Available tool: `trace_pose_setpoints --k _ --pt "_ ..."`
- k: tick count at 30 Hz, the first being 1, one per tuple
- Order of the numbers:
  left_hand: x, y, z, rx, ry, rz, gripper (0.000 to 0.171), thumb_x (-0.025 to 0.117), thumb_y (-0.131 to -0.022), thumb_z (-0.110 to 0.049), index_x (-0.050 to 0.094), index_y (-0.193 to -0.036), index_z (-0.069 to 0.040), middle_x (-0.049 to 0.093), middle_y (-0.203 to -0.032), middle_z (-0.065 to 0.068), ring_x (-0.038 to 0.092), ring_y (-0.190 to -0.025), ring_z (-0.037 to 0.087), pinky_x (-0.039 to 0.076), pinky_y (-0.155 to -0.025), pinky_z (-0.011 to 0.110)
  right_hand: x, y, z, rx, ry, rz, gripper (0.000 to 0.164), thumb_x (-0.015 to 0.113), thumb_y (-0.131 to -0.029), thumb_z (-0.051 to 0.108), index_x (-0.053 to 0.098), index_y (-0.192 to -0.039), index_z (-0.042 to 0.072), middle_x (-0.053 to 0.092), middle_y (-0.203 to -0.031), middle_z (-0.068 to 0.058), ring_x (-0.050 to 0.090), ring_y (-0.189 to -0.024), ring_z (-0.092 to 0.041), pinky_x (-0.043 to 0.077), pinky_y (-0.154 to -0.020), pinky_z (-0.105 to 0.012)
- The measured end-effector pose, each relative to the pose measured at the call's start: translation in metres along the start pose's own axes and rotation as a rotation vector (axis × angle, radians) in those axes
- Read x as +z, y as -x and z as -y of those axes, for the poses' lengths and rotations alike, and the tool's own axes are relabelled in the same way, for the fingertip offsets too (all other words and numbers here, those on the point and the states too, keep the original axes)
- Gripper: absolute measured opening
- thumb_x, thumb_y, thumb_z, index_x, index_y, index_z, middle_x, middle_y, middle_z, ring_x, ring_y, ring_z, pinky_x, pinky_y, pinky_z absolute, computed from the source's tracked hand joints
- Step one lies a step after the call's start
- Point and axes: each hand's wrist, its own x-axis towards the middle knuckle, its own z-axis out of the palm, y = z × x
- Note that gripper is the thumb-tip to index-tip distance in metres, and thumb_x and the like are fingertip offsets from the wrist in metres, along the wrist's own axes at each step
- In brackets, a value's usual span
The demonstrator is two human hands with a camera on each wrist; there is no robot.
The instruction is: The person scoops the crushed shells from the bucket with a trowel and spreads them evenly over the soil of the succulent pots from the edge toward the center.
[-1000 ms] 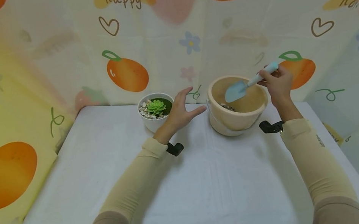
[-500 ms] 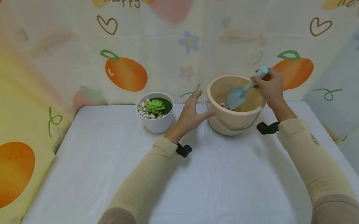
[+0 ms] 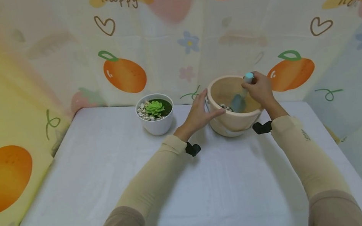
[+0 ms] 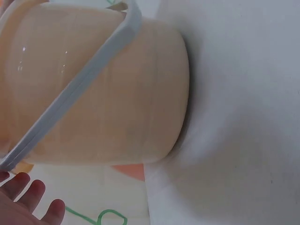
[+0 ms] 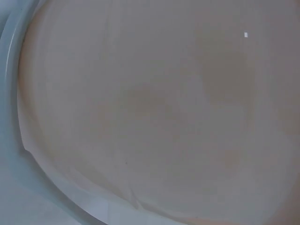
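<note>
A cream bucket (image 3: pixel 234 123) stands toward the back right of the white-covered table. My right hand (image 3: pixel 261 88) grips the pale blue trowel (image 3: pixel 238 103) by its handle, the blade pointing down inside the bucket beside some small pebbles (image 3: pixel 225 107). At the bucket's left side is my left hand (image 3: pixel 199 113), thumb at the front rim and fingers extended along the side. In the left wrist view, its spread fingers (image 4: pixel 32 196) show near the bucket's grey-white handle (image 4: pixel 79 86). Only the bucket's wall (image 5: pixel 150 103) and handle fill the right wrist view; the trowel is out of sight there.
Left of the bucket sits a small white pot (image 3: pixel 157 126) with a green succulent (image 3: pixel 155 109), white pebbles and dark green filling. A fruit-printed cloth (image 3: pixel 159 54) hangs behind the table (image 3: pixel 220 192) and at both sides.
My left hand has moved right, from beside the white pot to the bucket's rim. My right hand has moved left, and the trowel has tipped more upright, its blade deeper in the bucket.
</note>
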Motion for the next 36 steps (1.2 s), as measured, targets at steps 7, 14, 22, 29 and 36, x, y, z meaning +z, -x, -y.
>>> trace_pose_setpoints --k 7,14,22,29,36 --pt "0.006 -0.003 0.001 -0.001 0.015 0.007 0.111 0.075 -0.078 -0.052 0.008 -0.158 -0.014 0.019 -0.16 0.014 0.025 -0.147 0.031 0.031 -0.116 0.05 0.003 -0.004 0.004 0.023 0.095 0.111 0.032 0.056 -0.091 0.014 0.057 -0.115 -0.006 0.062 -0.113 -0.029 0.057 -0.099 -0.037 0.048 -0.085 -0.045" --pt "0.006 -0.004 0.0 0.032 -0.018 -0.031 0.113 0.078 -0.075 -0.05 0.012 -0.157 -0.011 0.016 -0.162 0.012 0.019 -0.149 0.033 0.028 -0.117 0.055 0.011 -0.01 0.01 -0.017 0.192 0.198 0.031 0.057 -0.093 0.015 0.055 -0.116 -0.007 0.061 -0.11 -0.028 0.056 -0.094 -0.037 0.047 -0.084 -0.047" --pt "0.011 -0.006 0.004 0.045 -0.039 -0.034 0.116 0.078 -0.074 -0.054 0.009 -0.158 -0.011 0.013 -0.163 0.011 0.016 -0.151 0.03 0.026 -0.117 0.057 0.02 -0.012 0.018 -0.035 0.196 0.283 0.037 0.058 -0.097 0.018 0.049 -0.122 -0.007 0.059 -0.124 -0.03 0.057 -0.117 -0.045 0.048 -0.096 -0.055" --pt "0.01 -0.007 0.004 0.048 -0.07 -0.021 0.114 0.076 -0.077 -0.054 0.008 -0.157 -0.01 0.014 -0.163 0.009 0.015 -0.151 0.029 0.023 -0.118 0.057 0.025 -0.009 0.019 -0.044 0.145 0.291 0.037 0.058 -0.098 0.023 0.05 -0.122 -0.003 0.059 -0.127 -0.025 0.056 -0.122 -0.043 0.048 -0.099 -0.054" --pt "0.009 -0.008 0.002 0.04 -0.069 -0.022 0.115 0.077 -0.076 -0.054 0.008 -0.157 -0.011 0.014 -0.164 0.008 0.017 -0.151 0.028 0.023 -0.118 0.058 0.029 -0.006 0.013 -0.065 -0.021 0.302 0.033 0.057 -0.099 0.026 0.053 -0.116 -0.002 0.059 -0.116 -0.02 0.06 -0.113 -0.035 0.052 -0.094 -0.046"
